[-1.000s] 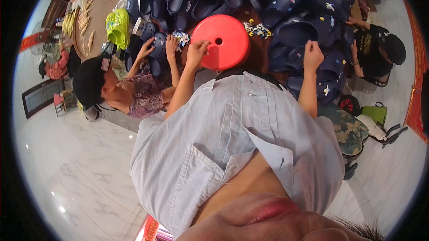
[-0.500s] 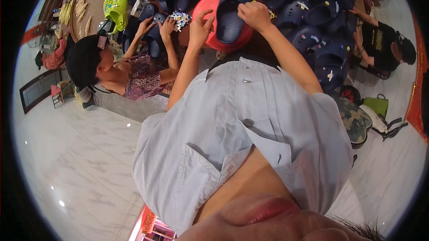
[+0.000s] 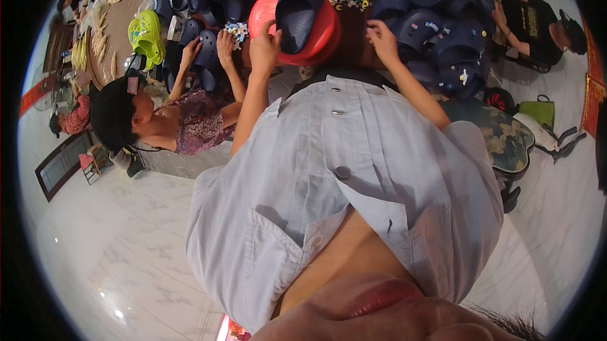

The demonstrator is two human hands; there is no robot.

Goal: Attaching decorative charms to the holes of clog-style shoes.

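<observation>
The left hand (image 3: 264, 50) clasps the rim of a red basin (image 3: 319, 40), steadying it so the navy clog (image 3: 302, 6) lying inside stays put, while the right hand (image 3: 381, 37), fingers loosely spread and holding nothing, rests beside it among heaped clogs (image 3: 436, 24).

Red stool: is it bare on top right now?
No, a navy clog lies on the red stool, with the left hand at its rim.
</observation>
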